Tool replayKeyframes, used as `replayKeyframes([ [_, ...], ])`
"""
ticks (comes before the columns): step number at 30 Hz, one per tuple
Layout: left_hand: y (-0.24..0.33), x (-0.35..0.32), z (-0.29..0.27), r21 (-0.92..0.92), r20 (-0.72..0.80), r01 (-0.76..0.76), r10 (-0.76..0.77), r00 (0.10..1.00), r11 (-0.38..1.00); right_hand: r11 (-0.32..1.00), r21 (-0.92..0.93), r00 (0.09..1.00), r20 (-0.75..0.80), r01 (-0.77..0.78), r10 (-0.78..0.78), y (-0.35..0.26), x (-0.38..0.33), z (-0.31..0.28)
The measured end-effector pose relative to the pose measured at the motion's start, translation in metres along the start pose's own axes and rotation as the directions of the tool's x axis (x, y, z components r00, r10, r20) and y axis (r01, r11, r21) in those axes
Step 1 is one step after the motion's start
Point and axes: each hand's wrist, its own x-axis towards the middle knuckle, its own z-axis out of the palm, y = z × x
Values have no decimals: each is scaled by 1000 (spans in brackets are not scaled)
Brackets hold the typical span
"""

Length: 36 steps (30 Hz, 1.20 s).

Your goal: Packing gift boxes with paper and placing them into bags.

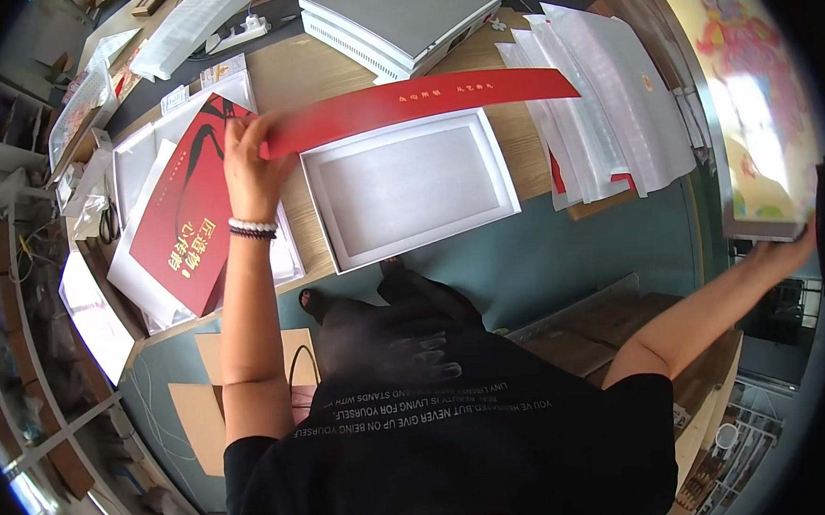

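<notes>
**Evidently, both hands are occupied around one box**

One long red cardboard strip with gold characters (487, 92) is grasped at its end by the left hand (250, 164), raised beyond one open white rectangular box (408, 187), apparently so its opening is left clear. One glossy yellow framed picture (752, 95) is gripped underneath by the right hand (793, 245), well aside, presumably for safety.

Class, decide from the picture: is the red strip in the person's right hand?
No, the left hand holds the red strip, while the right hand holds the colourful panel.
</notes>
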Motion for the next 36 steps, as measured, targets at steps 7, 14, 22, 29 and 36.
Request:
replayKeyframes([
  [7, -68, 65, 45, -432, 77, 267, -260, 963, 862, 844, -449, 933, 59, -294, 356, 8, 38, -78],
  [14, -146, 14, 133, -300, -273, 146, -232, 934, 943, 638, -617, 566, 348, -462, 747, 104, -26, -111],
  [22, -112, 10, 117, -465, 187, 507, -480, 857, 725, 487, -567, 20, 638, -664, 769, 308, -212, 1],
  [29, -154, -29, 147, -467, 262, 622, -573, 777, 629, 292, -678, -203, 551, -675, 810, 390, -264, 56],
  [36, -156, -36, 149, -318, 215, 498, -450, 867, 807, 160, -683, -332, 529, -713, 781, 411, -275, 70],
])
